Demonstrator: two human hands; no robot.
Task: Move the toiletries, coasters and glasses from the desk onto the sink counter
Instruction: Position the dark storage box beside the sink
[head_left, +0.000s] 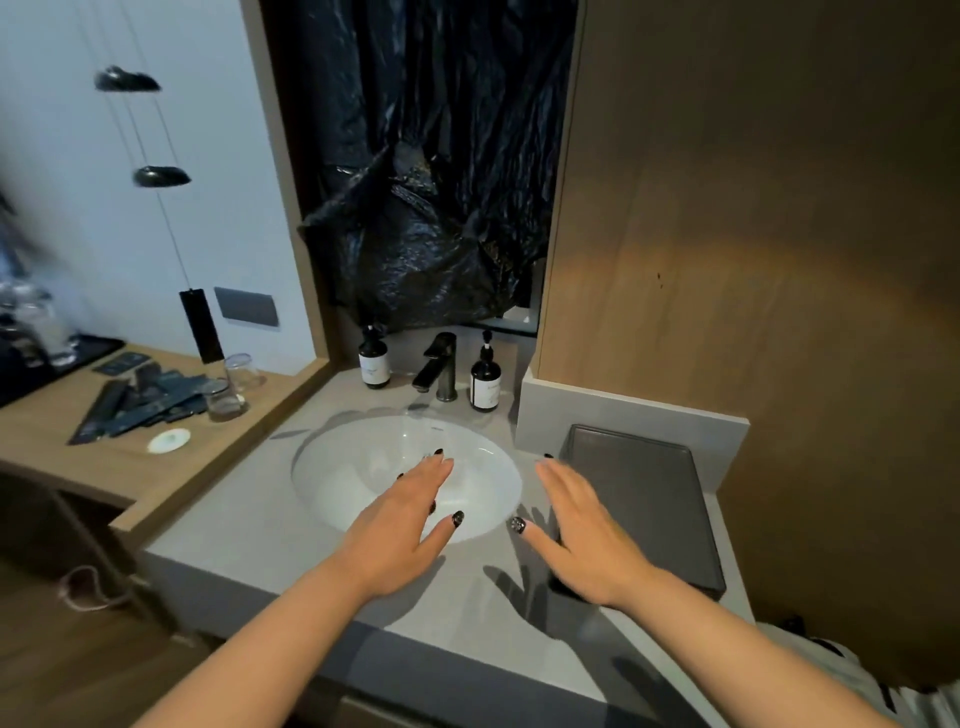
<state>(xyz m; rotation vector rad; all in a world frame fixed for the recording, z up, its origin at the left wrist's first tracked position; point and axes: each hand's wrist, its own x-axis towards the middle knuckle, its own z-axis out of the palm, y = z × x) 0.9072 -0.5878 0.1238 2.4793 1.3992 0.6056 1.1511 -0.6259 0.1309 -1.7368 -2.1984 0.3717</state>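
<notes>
On the wooden desk at the left lie several dark toiletry packets in a loose pile. Two clear glasses stand beside them, one behind the other. A round white coaster lies nearer the desk's front. My left hand hovers flat over the white basin, fingers straight, holding nothing. My right hand is stretched out over the grey sink counter, at the left edge of a grey tray, and is empty too.
A black faucet stands behind the white basin, between two dark pump bottles. Black plastic covers the mirror. A black tray with glassware sits at the far left. A wooden wall panel rises on the right.
</notes>
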